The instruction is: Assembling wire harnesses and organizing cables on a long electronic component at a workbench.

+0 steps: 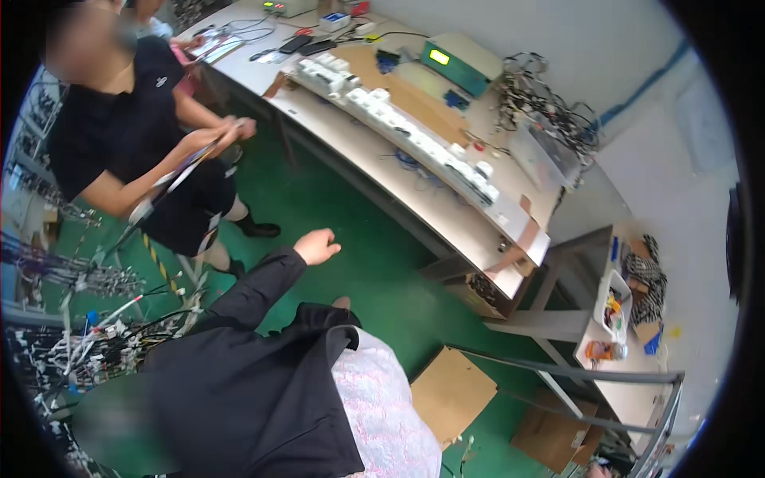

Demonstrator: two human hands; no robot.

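Neither my left hand nor my right hand shows in the head view. Close in front, a co-worker in a black jacket (255, 398) and a pale pink patterned garment (382, 398) bends toward the left. One bare hand (319, 247) of that co-worker reaches out over the green floor, with nothing visible in it. Further off at the left, another person in a black shirt (119, 119) stands holding a bundle of wires (183, 174) in front of the body. Dense cable harnesses (80, 271) hang along the left side.
A long workbench (351, 131) carries a row of white connector fixtures (382, 111), a green test box (462, 64) and tangled cables (542, 95). At right, a side shelf holds a white bin (613, 303). Cardboard (450, 390) and a metal rail (558, 373) stand lower right.
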